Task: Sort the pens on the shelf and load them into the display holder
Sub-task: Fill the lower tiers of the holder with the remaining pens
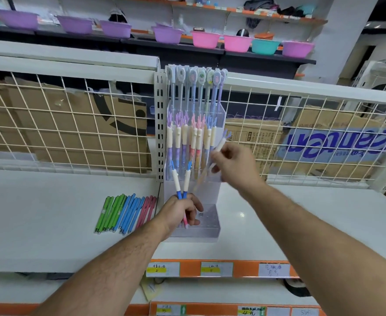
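Note:
A clear tiered display holder [206,226] stands on the white shelf [62,220]. Its top tier holds tall character-topped pens [193,87], and its middle tier holds antler-topped pens [185,137]. My left hand [180,213] grips two blue antler-topped pens [181,181] in front of the empty bottom tier, tips pointing up. My right hand [235,165] pinches one blurred antler-topped pen [220,144] at the right end of the middle tier. A row of green, blue and pink pens [125,213] lies flat on the shelf to the left of the holder.
A white wire grid [62,124] backs the shelf, with cardboard boxes [78,124] behind it. A perforated white upright [160,124] stands beside the holder. Orange price-label strips [210,269] line the shelf front. Purple, pink and teal plastic basins [205,39] sit on far shelves.

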Tool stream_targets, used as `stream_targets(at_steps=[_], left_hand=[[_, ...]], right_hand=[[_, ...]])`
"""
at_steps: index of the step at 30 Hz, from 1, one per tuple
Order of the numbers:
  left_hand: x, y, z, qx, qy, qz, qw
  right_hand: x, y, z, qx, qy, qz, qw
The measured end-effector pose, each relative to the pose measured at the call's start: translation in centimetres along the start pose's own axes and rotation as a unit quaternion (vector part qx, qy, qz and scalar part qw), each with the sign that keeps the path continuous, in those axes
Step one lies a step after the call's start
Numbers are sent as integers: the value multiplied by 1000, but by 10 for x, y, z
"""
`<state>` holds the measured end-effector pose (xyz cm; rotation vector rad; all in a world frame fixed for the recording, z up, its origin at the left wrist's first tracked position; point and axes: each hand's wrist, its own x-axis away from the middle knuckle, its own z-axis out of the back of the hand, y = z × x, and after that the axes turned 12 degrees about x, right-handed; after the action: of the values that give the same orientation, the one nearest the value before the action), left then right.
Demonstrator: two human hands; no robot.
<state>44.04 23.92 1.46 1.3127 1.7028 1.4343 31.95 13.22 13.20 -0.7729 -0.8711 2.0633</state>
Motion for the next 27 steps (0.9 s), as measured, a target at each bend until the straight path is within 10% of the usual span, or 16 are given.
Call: stream_targets(at_steps=[7, 27], left_hand=[[-1, 0, -1, -19, 9, 2, 1000], [-2, -3, 2, -18, -4, -3, 1000]], right_hand=[[-32, -15, 32, 13, 97, 17, 995], [-23, -13, 2, 180, 35, 8, 983]])
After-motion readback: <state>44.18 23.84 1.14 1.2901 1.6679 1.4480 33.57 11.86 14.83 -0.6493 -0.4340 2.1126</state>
